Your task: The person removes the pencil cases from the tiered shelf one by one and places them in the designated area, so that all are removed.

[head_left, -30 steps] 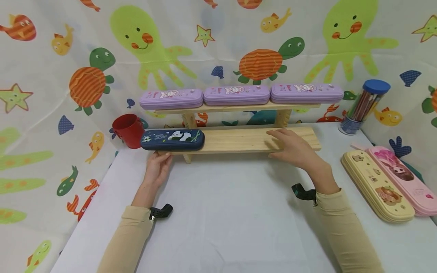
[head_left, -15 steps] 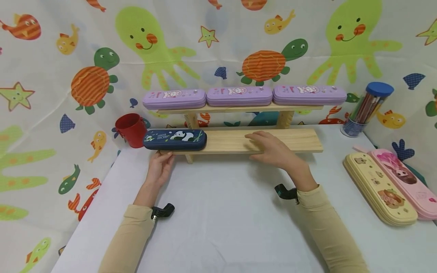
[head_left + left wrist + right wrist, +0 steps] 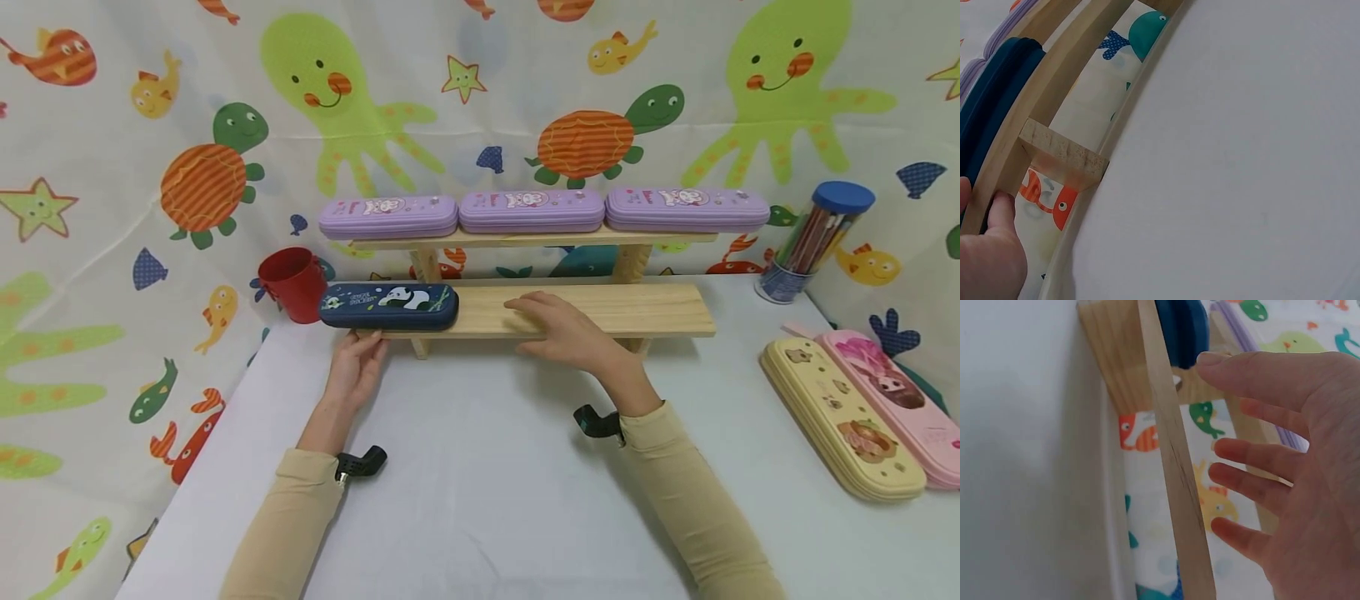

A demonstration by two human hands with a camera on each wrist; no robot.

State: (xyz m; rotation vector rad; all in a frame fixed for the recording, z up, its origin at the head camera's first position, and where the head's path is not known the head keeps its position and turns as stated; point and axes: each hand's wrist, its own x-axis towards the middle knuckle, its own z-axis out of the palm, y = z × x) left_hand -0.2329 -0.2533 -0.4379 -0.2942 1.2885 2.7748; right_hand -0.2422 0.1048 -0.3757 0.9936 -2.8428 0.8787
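On the left end of the lower board of a wooden shelf (image 3: 585, 308) lies a dark blue pencil case (image 3: 390, 307) with a panda print. My left hand (image 3: 356, 367) holds the shelf's front left edge, just below the case; in the left wrist view its fingertips (image 3: 1001, 206) sit against the board. My right hand (image 3: 562, 333) hovers at the front of the lower board, right of the blue case, fingers spread and holding nothing. In the right wrist view, its thumb appears near the case's end (image 3: 1185, 331), apart from it in the head view.
Purple pencil cases (image 3: 532, 212) line the upper board. A red cup (image 3: 294, 283) stands left of the shelf. To the right are a blue-lidded jar of pencils (image 3: 813, 242), a yellow pencil case (image 3: 843, 417) and a pink one (image 3: 900, 400). A printed curtain hangs behind.
My right hand has moved left along the lower board, from near its right end towards the middle. The left hand keeps its place at the shelf's edge. The view has shifted slightly.
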